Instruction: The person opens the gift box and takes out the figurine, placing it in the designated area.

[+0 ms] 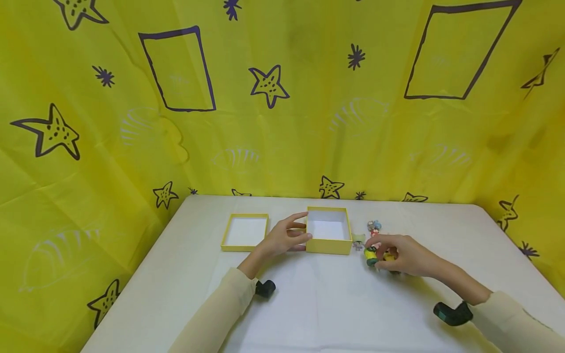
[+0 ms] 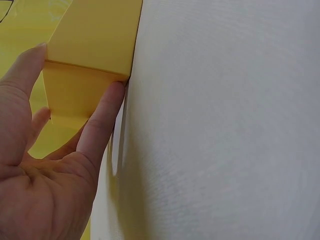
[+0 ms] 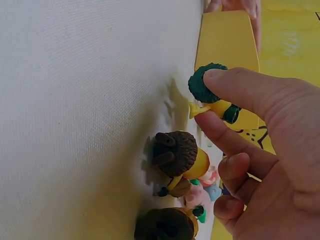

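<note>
A yellow box (image 1: pixel 328 246) with a white inside stands open-topped near the middle of the table. My left hand (image 1: pixel 284 235) rests against its left side, fingers spread; in the left wrist view (image 2: pixel 55 185) the fingertips touch the edges and corners of the box. To the right of the box, my right hand (image 1: pixel 403 255) pinches a small toy figurine (image 3: pixel 202 85) with a dark green cap and yellow body, between thumb and index finger. Close below it stand a figurine with a brown acorn-like cap (image 3: pixel 176 152) and another dark-topped figurine (image 3: pixel 167 225).
Left of the box lies a shallow yellow-rimmed lid (image 1: pixel 244 232), white inside up. More small figurines, a pale green and grey one (image 1: pixel 358 241) and a blue-topped one (image 1: pixel 374 225), stand right of the box. A yellow patterned curtain (image 1: pixel 282 132) hangs behind the white table (image 1: pixel 282 304).
</note>
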`<state>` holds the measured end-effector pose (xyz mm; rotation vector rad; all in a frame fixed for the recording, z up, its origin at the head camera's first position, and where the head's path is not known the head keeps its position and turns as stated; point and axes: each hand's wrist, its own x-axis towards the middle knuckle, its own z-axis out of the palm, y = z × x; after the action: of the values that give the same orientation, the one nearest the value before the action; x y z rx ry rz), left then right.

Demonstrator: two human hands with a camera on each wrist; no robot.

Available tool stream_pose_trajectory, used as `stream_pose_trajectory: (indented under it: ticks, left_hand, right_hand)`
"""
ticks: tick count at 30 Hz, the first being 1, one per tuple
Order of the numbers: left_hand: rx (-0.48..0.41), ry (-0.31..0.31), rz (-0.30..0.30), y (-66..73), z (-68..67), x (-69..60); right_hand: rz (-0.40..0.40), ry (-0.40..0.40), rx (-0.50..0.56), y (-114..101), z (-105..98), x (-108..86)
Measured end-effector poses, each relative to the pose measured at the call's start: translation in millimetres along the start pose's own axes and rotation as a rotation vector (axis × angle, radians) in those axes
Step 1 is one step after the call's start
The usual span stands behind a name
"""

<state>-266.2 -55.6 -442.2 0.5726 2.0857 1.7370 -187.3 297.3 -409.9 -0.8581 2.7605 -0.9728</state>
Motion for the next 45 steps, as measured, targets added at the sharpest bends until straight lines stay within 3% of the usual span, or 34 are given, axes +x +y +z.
stream_pose_trajectory:
  ticks: [18,45]
  left_hand:
    - [0.014,-0.007,0.026,4.5,0.7,-0.9]
    - [-0.014,-0.015,-0.013,5.4,0.8,-1.0]
  right_hand:
    - [0.003,-0.047,-0.028,-1.5,2.0,0.9]
    - [-0.006,-0.076,-0.036,-1.2,0.6,3.1]
